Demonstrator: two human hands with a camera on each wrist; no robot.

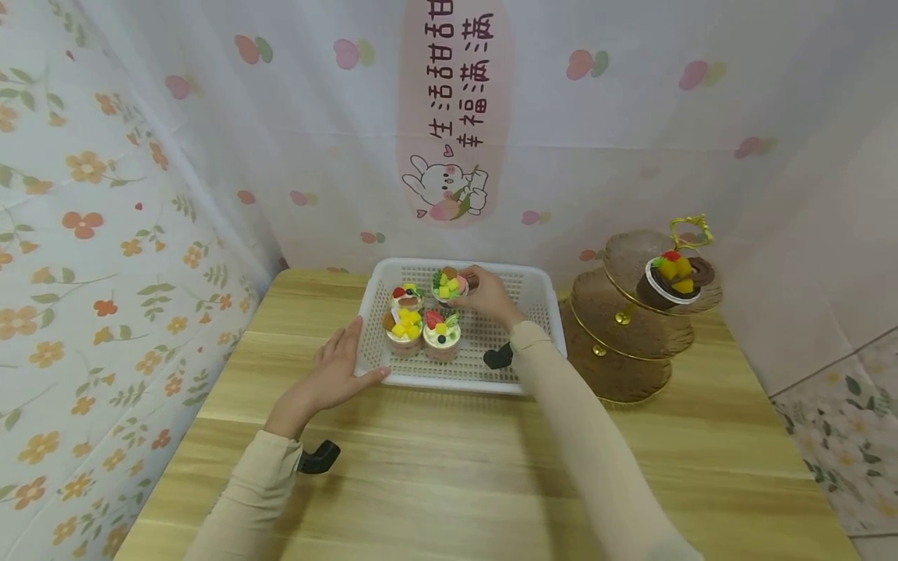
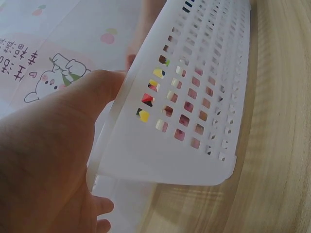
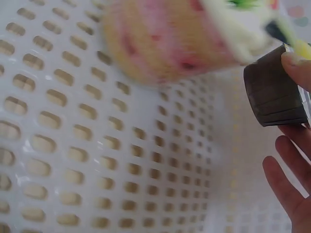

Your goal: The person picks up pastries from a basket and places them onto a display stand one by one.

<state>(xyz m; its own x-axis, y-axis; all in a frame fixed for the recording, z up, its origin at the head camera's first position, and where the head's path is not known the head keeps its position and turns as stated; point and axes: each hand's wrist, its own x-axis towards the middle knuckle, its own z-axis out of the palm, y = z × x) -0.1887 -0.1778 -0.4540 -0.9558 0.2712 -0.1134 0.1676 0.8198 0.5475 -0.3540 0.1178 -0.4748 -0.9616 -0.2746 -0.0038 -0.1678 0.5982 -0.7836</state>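
A white perforated plastic basket (image 1: 505, 380) stands on the wooden table. My left hand (image 1: 341, 374) rests at its near left corner, fingers along the left side and thumb along the front rim; in the left wrist view the thumb overlaps the rim. My right hand (image 1: 489, 296) pinches a cupcake (image 3: 274, 90) in a dark brown cup between thumb and fingers, over the back of the basket. Its top carries yellow cubes and green bits. Several cream-topped cake cups with fruit, among them one with a strawberry (image 1: 442, 339), stand in the basket's left half.
Right of the basket stands a three-tiered amber tray stand (image 1: 624, 378) with gold trim. On its top tier sits another dark cupcake (image 1: 662, 292) with fruit and a chocolate ring. A printed curtain (image 1: 561, 156) hangs behind the table, a floral one (image 1: 84, 273) at the left.
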